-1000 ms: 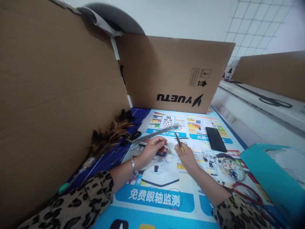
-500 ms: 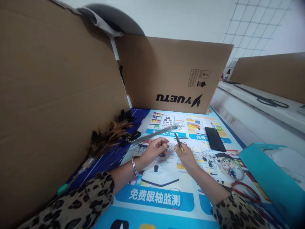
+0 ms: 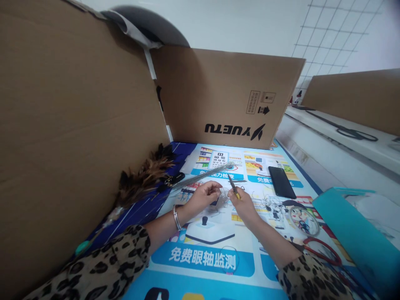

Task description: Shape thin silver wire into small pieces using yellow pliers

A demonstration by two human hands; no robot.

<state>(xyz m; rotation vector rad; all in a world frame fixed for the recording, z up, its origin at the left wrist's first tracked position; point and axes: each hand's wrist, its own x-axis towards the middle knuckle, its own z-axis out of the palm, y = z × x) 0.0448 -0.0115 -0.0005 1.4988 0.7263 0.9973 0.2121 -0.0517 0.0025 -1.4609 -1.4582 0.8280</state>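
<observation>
My left hand (image 3: pixel 204 196) is closed in a pinch on a thin wire (image 3: pixel 224 192) above the printed table cover (image 3: pixel 212 231). A little to the right, my right hand (image 3: pixel 245 206) is wrapped round slim pointed pliers (image 3: pixel 233 187) with yellow on the handle, their grey tip pointing up and away. The fine wire runs between the two hands, and its ends are too thin to follow. Behind my left hand lies a bundle of straight silvery wires (image 3: pixel 203 175). To the right of my right hand is a tangle of bent wire pieces (image 3: pixel 273 206).
Cardboard panels (image 3: pixel 231 96) stand at the back and left. A brown feather bunch (image 3: pixel 143 173) and a black fob (image 3: pixel 177 178) lie left. At right are a black phone (image 3: pixel 282 182), a clear round dish (image 3: pixel 315 227), a red-handled tool (image 3: pixel 339 258) and a teal box (image 3: pixel 350 229).
The pliers in my right hand have tilted and shifted slightly left. My left hand stays almost in place, turned a little.
</observation>
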